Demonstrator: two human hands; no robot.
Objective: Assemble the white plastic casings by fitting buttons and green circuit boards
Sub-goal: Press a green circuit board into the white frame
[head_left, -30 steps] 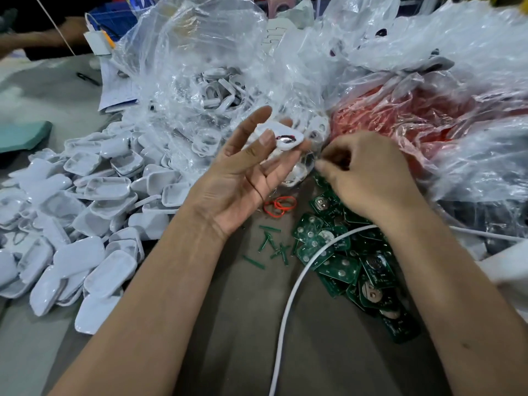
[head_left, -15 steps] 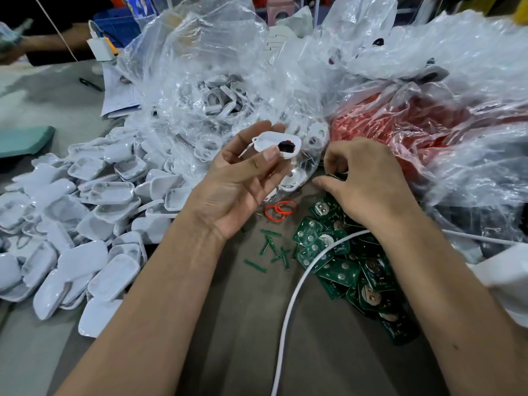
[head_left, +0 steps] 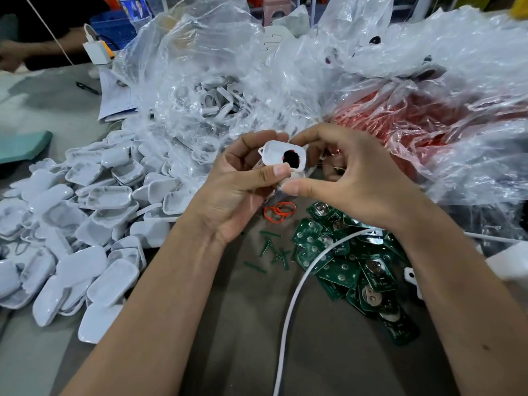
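My left hand (head_left: pixel 240 184) grips a white plastic casing (head_left: pixel 273 152), hollow side toward me, thumb across its lower edge. A black button with red edges (head_left: pixel 292 161) sits inside the casing. My right hand (head_left: pixel 354 178) curls round the casing's right end, index finger over the top and thumb beneath. No circuit board shows in either hand. A heap of green circuit boards (head_left: pixel 345 267) with round metal contacts lies on the table below my right wrist.
Many empty white casings (head_left: pixel 85 224) are piled at the left. Clear bags of white parts (head_left: pixel 214 104) and red parts (head_left: pixel 400 124) fill the back. Red rubber bands (head_left: pixel 280 211), green strips (head_left: pixel 274 252) and a white cable (head_left: pixel 297 295) lie near the boards. Another person's arm (head_left: pixel 34 50) is at the far left.
My right hand has left the circuit board heap and come up to the casing. My left hand has raised the casing and turned it, so the button inside shows.
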